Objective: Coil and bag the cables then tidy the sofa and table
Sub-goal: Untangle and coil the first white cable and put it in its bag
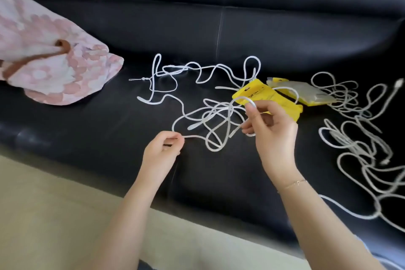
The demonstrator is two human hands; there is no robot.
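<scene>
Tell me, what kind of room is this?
Probably a living room at home. There is a black leather sofa, a pink flowery cushion on it, and white charging cables spread over the seat.

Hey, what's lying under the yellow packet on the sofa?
The yellow packet rests partly on white cable and the black sofa. A cable loop crosses over it. Whatever lies beneath its middle is covered.

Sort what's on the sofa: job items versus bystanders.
For the job: white cable held by left hand and right hand; loose cables at right; yellow bags.
Just lying about: pink floral cushion; bracelet.
</scene>
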